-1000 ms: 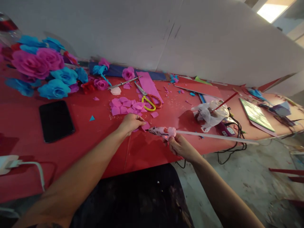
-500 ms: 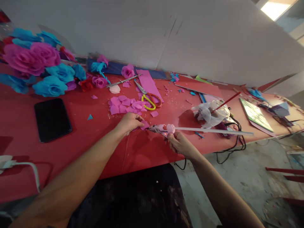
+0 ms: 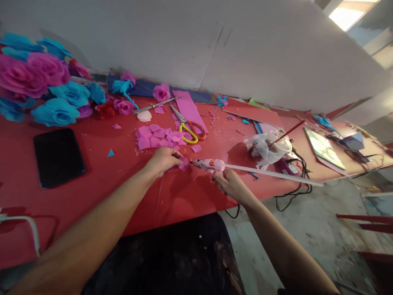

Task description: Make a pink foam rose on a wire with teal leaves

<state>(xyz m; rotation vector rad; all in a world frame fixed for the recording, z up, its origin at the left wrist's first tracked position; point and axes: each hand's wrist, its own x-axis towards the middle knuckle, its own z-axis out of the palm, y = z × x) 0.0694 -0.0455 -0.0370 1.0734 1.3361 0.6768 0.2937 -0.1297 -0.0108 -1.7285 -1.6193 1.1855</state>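
Glue gun (image 3: 210, 164) nozzle just backed from over pink petal (image 3: 184, 164) to its edge — dab looks about done, I'd guess. Left hand (image 3: 166, 161) pinching petal, right hand (image 3: 227, 182) gripping gun — hands apart, loose pink pieces (image 3: 155, 138) just beyond left.

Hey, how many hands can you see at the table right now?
2. The left hand holds a pink paper piece; the right hand, to its right, grips a glue gun. No other hands show.

Black phone (image 3: 59, 157) and white cable (image 3: 33, 229) on red tabletop (image 3: 95, 176)
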